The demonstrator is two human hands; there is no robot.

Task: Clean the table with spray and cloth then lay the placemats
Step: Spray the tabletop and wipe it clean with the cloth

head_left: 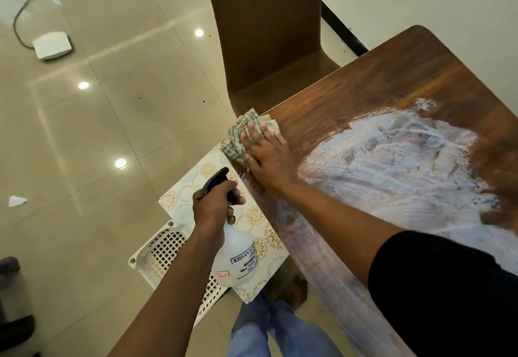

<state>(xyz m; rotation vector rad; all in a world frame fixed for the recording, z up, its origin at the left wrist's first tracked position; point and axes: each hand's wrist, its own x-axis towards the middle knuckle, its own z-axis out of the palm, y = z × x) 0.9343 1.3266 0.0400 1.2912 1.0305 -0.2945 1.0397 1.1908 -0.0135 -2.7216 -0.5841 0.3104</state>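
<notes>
My right hand (266, 155) presses flat, fingers spread, on a checked cloth (238, 135) at the left edge of the wooden table (392, 76). White foamy streaks cover much of the tabletop to the right of the cloth. My left hand (215, 208) grips the black trigger head of a clear spray bottle (238, 255), held off the table's left side above the placemats. White placemats (196, 185) with gold floral circles lie on a white perforated plastic stool (165, 247) beside the table.
A brown chair (269, 34) stands pushed against the table's far left side. A white box with a cable (51, 45) lies on the tiled floor at the far left. A scrap of paper (16, 201) lies on the floor. My legs are below.
</notes>
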